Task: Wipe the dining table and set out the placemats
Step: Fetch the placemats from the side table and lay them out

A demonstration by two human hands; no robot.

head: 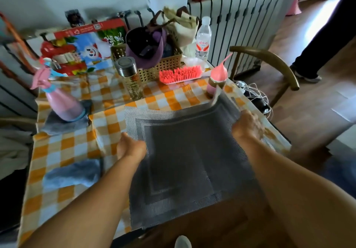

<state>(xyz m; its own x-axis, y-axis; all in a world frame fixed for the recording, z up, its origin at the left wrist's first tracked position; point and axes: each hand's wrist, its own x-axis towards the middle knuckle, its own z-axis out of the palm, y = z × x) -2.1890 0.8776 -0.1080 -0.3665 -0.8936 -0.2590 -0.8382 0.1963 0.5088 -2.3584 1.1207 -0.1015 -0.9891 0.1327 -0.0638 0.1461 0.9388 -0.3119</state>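
On checked table (63, 151): grey woven placemat (185, 151), far-right corner lifted.

there is one view only, a wide-angle camera on the person's head, looking forward and steeply down over both forearms onto the table (63, 151). it sits close above the near edge, so the arms fill the bottom of the frame. the far end and the radiator (240, 20) curve away at the top, and the floor (308, 103) shows to the right.
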